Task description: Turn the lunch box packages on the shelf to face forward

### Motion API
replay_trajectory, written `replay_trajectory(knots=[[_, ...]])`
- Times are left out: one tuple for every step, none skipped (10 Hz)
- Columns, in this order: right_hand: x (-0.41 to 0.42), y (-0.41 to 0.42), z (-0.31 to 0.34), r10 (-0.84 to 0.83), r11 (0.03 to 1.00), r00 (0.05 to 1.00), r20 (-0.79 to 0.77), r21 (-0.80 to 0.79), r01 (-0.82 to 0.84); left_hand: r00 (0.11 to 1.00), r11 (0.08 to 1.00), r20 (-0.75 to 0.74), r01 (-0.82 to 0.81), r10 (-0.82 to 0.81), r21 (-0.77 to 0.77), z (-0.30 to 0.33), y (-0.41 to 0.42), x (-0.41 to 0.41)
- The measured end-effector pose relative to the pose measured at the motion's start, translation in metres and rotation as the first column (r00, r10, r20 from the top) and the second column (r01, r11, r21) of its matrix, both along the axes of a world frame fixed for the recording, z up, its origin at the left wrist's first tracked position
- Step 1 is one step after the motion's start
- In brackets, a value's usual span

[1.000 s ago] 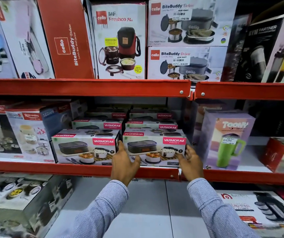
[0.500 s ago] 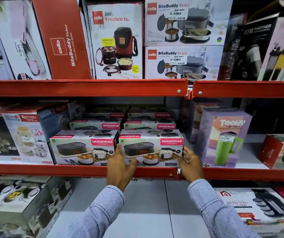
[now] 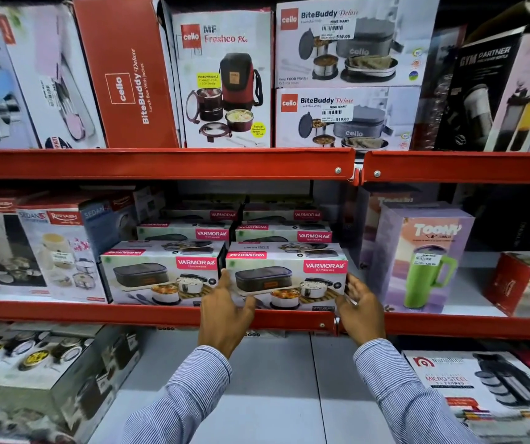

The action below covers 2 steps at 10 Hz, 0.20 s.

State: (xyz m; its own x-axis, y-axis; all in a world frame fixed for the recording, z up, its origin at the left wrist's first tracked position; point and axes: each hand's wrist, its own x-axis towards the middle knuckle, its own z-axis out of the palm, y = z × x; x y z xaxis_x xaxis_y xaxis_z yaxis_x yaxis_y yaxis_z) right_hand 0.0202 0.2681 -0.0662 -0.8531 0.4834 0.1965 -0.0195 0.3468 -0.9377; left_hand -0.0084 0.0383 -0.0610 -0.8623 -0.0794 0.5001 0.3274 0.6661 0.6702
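- Red metal shop shelving fills the wall, and the middle shelf (image 3: 161, 312) runs across at about chest height with a grey floor or lower deck beneath it.
- The top shelf (image 3: 161, 163) carries Cello boxes: a red BiteBuddy Deluxe box (image 3: 129, 75) standing side-on, an MF Freshco Plus box (image 3: 225, 81) facing out, and two BiteBuddy Deluxe boxes (image 3: 347, 72) stacked one on the other.
- On the middle shelf, Rishabh boxes (image 3: 65, 251) stand at the left and a lilac Toony mug box (image 3: 424, 261) at the right.
- Between them sit rows of Varmora lunch box packages in two columns, going back into the shelf.
- The left hand (image 3: 225, 312) is spread open, its fingers touching the left end of the front right Varmora package (image 3: 286, 277), the thumb lying low across its front face.
- The right hand (image 3: 358, 302) is open and cupped at the package's right end, fingers just at its edge; I cannot tell whether they press on it.
- Both sleeves are blue-and-white striped.
- That package stands at the shelf's front lip, printed front facing out, upright and level.
- Its neighbour, the front left Varmora package (image 3: 161, 274), stands just beside it, facing out as well.
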Motion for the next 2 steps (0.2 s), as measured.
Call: replay_trajectory(knots=[[0.008,-0.004,0.006,-0.061,0.998,0.998,-0.011,0.019,0.061,0.999,1.000,-0.034,-0.009,0.008,-0.025,0.008,-0.005,0.009],[0.021,-0.015,0.028,-0.153,0.979,0.964,-0.219,0.103,0.179,0.974,0.997,-0.225,-0.004,-0.014,-0.078,0.027,-0.005,0.014]])
